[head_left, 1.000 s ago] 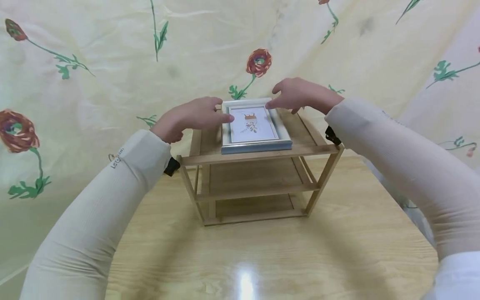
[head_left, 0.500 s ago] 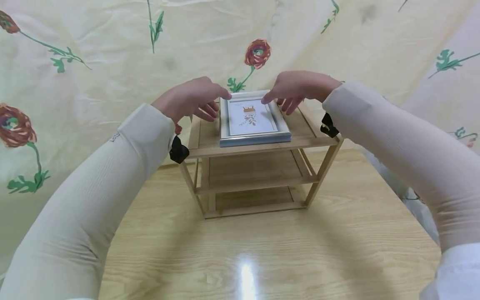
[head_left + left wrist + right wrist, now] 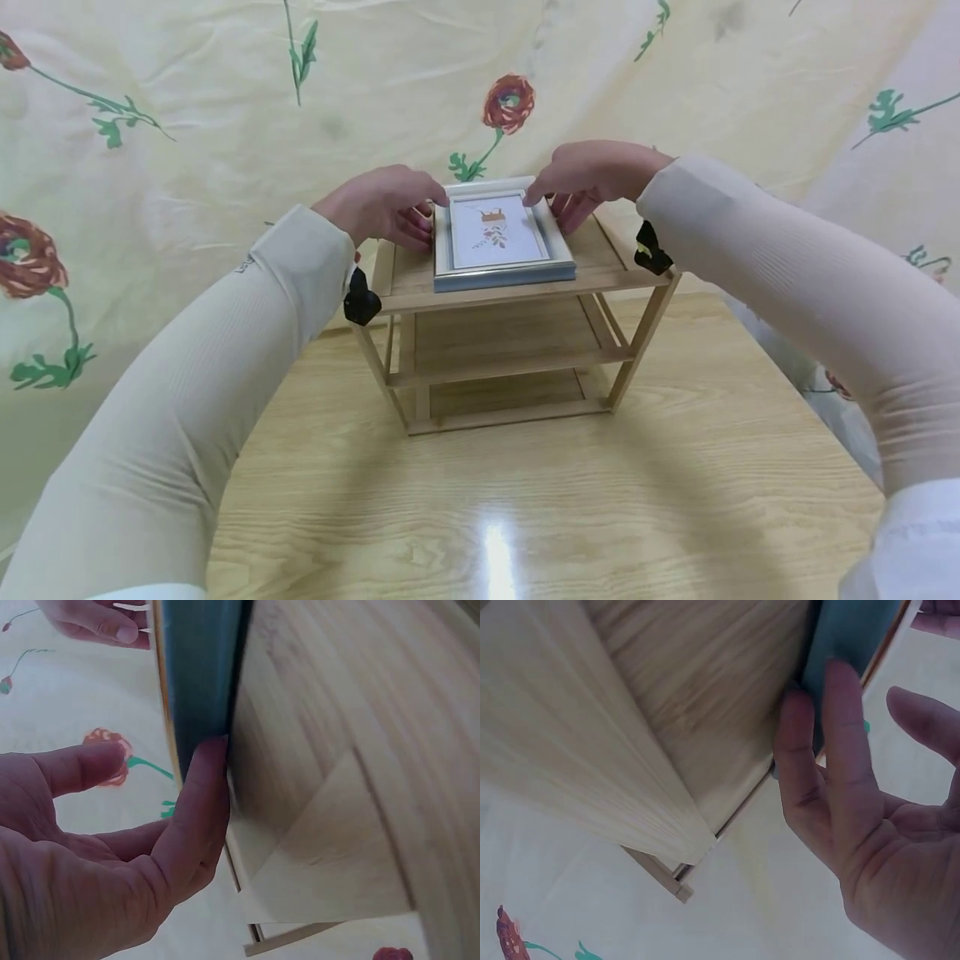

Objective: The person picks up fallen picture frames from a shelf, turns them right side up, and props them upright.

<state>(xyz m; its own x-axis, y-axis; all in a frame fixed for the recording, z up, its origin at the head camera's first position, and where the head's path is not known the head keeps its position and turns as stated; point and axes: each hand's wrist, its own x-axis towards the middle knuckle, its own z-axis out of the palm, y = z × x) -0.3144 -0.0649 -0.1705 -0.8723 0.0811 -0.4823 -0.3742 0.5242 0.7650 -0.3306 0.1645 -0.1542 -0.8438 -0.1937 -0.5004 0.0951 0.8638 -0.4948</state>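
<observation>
A silver picture frame (image 3: 512, 273) lies flat, picture side up, on the top shelf of a wooden rack (image 3: 611, 258). Its white print shows an orange pot and leaves. My left hand (image 3: 390, 204) is at the frame's left side. In the left wrist view the fingertips touch the blue-grey side edge (image 3: 199, 675), while the thumb (image 3: 86, 766) stands apart from it. At the opposite side is my right hand (image 3: 588, 179). In the right wrist view its fingers (image 3: 845, 727) rest against the frame's edge, and the thumb (image 3: 922, 720) is spread away.
Two lower shelves (image 3: 510, 333) of the rack lie below the top one. The rack stands on a wood-grain table (image 3: 480, 492), whose right edge slants away. Directly behind hangs a cream cloth (image 3: 225, 125) printed with red flowers. Each wrist wears a black device (image 3: 362, 298).
Both hands have lowered so that their fingers reach down to the frame's sides. My left thumb has drawn back from over the picture to the frame's far left. The rack sits higher in view.
</observation>
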